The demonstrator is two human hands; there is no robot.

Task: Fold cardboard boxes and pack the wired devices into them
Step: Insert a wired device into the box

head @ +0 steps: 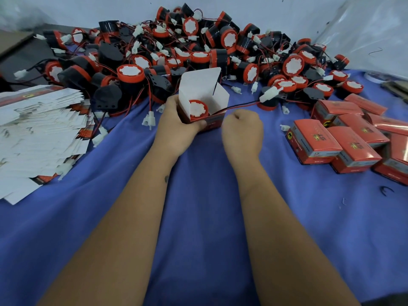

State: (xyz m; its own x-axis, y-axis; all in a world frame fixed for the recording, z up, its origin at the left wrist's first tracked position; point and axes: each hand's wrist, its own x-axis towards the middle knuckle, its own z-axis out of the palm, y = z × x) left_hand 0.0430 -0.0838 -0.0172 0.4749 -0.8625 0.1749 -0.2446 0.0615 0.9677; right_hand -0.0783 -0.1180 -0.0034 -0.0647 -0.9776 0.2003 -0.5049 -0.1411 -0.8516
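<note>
Between our two hands, we find one open box (204,107) standing on the blue surface (198,217). Our left hand (176,122) grips its near wall; our right hand (241,131), just right of it, is fisted, apparently pinching the red-black wire (240,106). Inside sits one red-capped device (198,109), flaps upright. We judge the card light and crushable, best held by its corners; the trailing wire is limp and needs coiling in.

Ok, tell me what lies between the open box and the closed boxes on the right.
Head view: the right hand, the red-and-black wire trailing from the open box, then blue cloth before the closed boxes.
</note>
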